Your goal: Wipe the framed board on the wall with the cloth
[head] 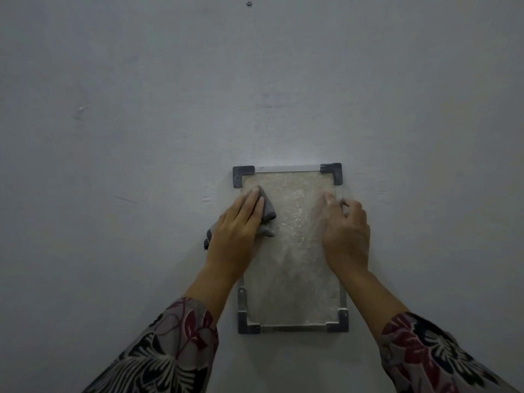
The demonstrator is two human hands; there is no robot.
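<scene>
A small framed board [289,279] hangs on the wall, with a dusty, streaked surface, a thin metal frame and dark corner pieces. My left hand [238,231] presses a grey cloth [268,212] flat against the board's upper left part; the cloth sticks out on both sides of the hand. My right hand [344,231] rests against the board's right edge near the top, thumb on the surface and fingers curled round the frame side.
The grey painted wall [141,123] fills the view, with scuffs and faint cracks. A small screw or plug [249,3] sits high above the board. Patterned sleeves cover both forearms at the bottom.
</scene>
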